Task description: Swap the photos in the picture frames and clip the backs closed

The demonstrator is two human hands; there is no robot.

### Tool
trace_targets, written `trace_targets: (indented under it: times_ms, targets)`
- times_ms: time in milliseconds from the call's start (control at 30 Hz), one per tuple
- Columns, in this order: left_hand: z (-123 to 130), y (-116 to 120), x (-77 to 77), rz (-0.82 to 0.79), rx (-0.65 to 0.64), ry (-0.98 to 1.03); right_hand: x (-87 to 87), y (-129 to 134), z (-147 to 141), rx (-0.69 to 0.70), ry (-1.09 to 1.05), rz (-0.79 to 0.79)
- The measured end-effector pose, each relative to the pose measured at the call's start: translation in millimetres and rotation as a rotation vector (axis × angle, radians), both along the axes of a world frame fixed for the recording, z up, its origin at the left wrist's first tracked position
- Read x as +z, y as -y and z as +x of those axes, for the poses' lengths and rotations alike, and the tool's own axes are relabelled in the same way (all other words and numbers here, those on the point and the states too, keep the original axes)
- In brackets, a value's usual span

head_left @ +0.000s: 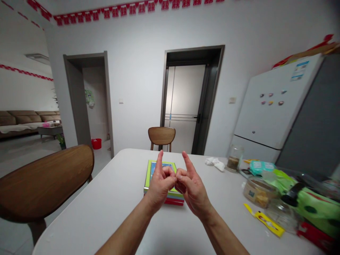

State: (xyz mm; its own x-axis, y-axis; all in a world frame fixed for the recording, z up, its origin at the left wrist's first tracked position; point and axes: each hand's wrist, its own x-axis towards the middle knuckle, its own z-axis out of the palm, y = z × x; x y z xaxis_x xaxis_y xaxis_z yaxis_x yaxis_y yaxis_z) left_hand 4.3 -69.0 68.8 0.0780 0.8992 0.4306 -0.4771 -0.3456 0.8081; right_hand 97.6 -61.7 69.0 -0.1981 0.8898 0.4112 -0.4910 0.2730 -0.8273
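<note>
My left hand (161, 182) and my right hand (192, 182) are raised side by side over the table. On each hand the index finger points up, while the other fingers are curled in against the thumb. The curled fingers of both hands meet or nearly meet in the middle, and I see nothing held in them. Behind and below lies a stack of flat boxes or books (147, 177), lime green with a blue picture on top and red at the bottom. My hands hide part of this stack.
The white table (111, 209) carries a crumpled tissue (214, 163), a glass jar (234, 159), a clear tub (256, 191), a yellow wrapper (269, 223) and green bags (316, 209) at the right. Wooden chairs stand at the left (50, 182) and far side (162, 135).
</note>
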Motion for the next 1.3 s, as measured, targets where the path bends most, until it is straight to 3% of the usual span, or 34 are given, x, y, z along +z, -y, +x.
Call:
trace_targets:
  times_ms: [100,267,400,533,600,667,733,800,933,1033,1167,1300]
  targets:
    - [-3.2,-4.1,-15.1,-0.055,0.032,0.005,-16.0,-4.5,0.6,-0.015,-0.018,-0.091]
    - [-17.3,-16.6,-24.2,-0.366,0.071,-0.121,-34.9,-19.8,0.5,-0.060,-0.062,-0.434]
    - [-23.5,-21.0,-18.8,-0.420,0.014,-0.254,-28.3,-23.0,-0.3,0.151,0.011,-0.496]
    - [-19.1,-21.0,-15.6,-0.410,0.055,-0.403,-19.6,-21.3,-9.1,0.161,0.158,-0.463]
    - [-20.2,-22.8,-20.2,-0.393,0.134,-0.487,-23.1,-25.2,-11.5,0.043,0.318,-0.404]
    - [-26.6,-26.2,-30.5,-0.361,0.259,-0.584,-32.5,-33.1,-8.7,-0.191,0.553,-0.308]
    - [-36.9,-29.7,-45.8,-0.318,0.410,-0.699,-45.6,-42.0,-0.3,-0.415,0.745,-0.237]
    - [-47.2,-31.9,-64.1,-0.279,0.547,-0.822,-60.2,-48.2,11.0,-0.528,0.817,-0.224]
    - [-55.0,-31.4,-96.6,-0.224,0.666,-1.034,-86.7,-49.3,26.3,-0.596,0.818,-0.281]
    - [-51.8,-28.8,-107.6,-0.177,0.709,-1.135,-97.7,-49.2,24.9,-0.630,0.735,-0.331]
    - [-45.6,-22.3,-106.4,-0.113,0.718,-1.211,-95.1,-50.4,15.8,-0.706,0.514,-0.340]
    - [-34.1,-10.9,-94.6,-0.038,0.583,-1.229,-80.9,-30.4,14.6,-0.821,0.319,-0.300]
